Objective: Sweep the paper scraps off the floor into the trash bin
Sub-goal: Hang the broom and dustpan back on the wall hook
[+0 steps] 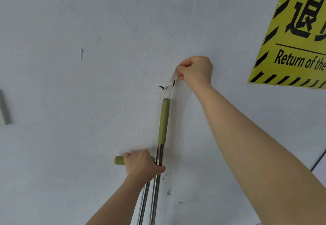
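Note:
Two steel poles stand upright against a pale wall. The broom handle (163,120) has a long green grip on top, with a white hanging loop (170,82) tied to its end. My right hand (195,70) pinches the top of that loop just above a small wall hook (167,85). My left hand (141,165) is closed around both poles at once, covering the short green crossbar grip of the dustpan handle (119,160). The broom head, dustpan, paper scraps and trash bin are out of view.
A yellow and black warning sign (296,36) hangs on the wall at the upper right. A grey fitting (4,108) juts from the wall at the far left edge. The wall shows small chips and marks.

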{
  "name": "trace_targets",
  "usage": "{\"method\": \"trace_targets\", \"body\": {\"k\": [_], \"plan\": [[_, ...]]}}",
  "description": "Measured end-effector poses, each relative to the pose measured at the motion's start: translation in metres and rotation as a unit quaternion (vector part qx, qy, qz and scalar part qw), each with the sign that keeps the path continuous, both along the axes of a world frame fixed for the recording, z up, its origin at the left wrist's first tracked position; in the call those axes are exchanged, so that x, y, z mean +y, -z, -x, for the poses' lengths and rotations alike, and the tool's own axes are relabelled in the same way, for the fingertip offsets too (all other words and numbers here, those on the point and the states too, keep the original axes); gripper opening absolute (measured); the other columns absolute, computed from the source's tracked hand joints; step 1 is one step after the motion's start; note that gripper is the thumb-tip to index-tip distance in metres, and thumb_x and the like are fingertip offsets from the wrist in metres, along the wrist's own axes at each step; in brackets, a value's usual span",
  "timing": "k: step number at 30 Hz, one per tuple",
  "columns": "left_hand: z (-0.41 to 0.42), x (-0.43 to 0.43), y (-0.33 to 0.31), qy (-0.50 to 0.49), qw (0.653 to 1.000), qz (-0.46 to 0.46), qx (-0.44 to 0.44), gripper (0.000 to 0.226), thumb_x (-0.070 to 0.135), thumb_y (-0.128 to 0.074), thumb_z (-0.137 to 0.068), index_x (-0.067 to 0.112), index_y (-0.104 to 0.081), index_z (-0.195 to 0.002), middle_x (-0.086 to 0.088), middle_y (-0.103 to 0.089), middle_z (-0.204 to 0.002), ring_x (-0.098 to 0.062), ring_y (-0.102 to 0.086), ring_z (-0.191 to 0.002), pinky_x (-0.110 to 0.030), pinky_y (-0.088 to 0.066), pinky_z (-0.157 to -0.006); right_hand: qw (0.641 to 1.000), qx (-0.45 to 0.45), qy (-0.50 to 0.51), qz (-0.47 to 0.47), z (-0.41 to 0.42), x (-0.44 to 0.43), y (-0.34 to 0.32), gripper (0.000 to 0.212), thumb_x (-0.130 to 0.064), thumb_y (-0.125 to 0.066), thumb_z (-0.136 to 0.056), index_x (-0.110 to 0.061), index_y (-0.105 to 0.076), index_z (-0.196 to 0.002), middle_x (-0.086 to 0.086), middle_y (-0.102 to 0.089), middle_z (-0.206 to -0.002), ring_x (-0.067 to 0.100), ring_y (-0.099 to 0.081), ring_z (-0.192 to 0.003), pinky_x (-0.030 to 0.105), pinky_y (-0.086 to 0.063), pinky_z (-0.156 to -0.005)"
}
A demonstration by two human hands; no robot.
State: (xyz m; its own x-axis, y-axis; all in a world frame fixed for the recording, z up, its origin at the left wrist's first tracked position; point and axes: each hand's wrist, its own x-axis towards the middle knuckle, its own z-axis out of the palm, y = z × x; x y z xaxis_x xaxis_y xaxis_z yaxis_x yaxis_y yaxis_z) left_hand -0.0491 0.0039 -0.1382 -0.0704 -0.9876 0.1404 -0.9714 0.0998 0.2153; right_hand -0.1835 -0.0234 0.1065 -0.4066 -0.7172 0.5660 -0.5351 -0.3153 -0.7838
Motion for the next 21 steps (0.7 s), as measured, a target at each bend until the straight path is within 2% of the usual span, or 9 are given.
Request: {"method": "trace_targets", "body": {"k": [5, 8, 12, 17, 21], "plan": [[0.003, -0.003, 0.003, -0.004, 1.0, -0.009, 0.004, 0.051, 0.075, -0.058, -0.06, 0.028, -0.052, -0.08, 0.012, -0.055, -0.071, -0.015, -0.052, -0.076, -0.033, -0.032, -0.083, 0.997, 0.071, 0.001, 0.025, 0.001, -0.001, 0.005, 0.025, 0.001, -0.06, -0.069, -0.02, -0.065, -0.057, -0.004, -0.067, -0.061, 0.024, -0.07, -0.068, 0.043, -0.06, -0.07], [0.008, -0.005, 0.006, -0.003, 1.0, -0.007, 0.008, 0.052, 0.076, -0.058, -0.059, 0.028, -0.053, -0.078, 0.012, -0.056, -0.069, -0.014, -0.054, -0.075, -0.032, -0.032, -0.082, 0.996, 0.078, 0.001, 0.035, 0.002, -0.002, 0.008, 0.024, 0.0, -0.06, -0.069, -0.022, -0.067, -0.061, -0.007, -0.066, -0.061, 0.022, -0.07, -0.068, 0.042, -0.06, -0.071], [0.012, -0.007, 0.012, 0.004, 1.0, -0.003, 0.003, 0.06, 0.084, -0.056, -0.057, 0.027, -0.053, -0.076, 0.011, -0.054, -0.066, -0.014, -0.056, -0.074, -0.031, -0.038, -0.08, 0.998, 0.04, -0.011, 0.043, 0.004, -0.002, 0.016, 0.027, -0.001, -0.064, -0.07, -0.027, -0.062, -0.065, -0.007, -0.066, -0.064, 0.021, -0.07, -0.067, 0.043, -0.06, -0.071], [0.012, -0.007, 0.017, 0.025, 1.0, 0.002, -0.01, 0.065, 0.088, -0.053, -0.059, 0.027, -0.053, -0.081, 0.011, -0.054, -0.072, -0.014, -0.054, -0.075, -0.031, -0.037, -0.079, 0.999, -0.019, -0.017, 0.03, 0.008, 0.0, 0.03, 0.021, 0.002, -0.067, -0.073, -0.018, -0.061, -0.071, -0.002, -0.064, -0.066, 0.022, -0.071, -0.064, 0.043, -0.061, -0.07], [0.01, -0.007, 0.016, 0.049, 0.998, 0.012, -0.026, 0.064, 0.088, -0.051, -0.062, 0.027, -0.051, -0.083, 0.011, -0.055, -0.077, -0.014, -0.059, -0.086, -0.031, -0.036, -0.083, 0.999, -0.04, -0.03, 0.014, 0.009, 0.005, 0.036, 0.018, 0.001, -0.069, -0.075, -0.015, -0.063, -0.07, 0.006, -0.069, -0.069, 0.024, -0.072, -0.066, 0.042, -0.061, -0.07]]}}
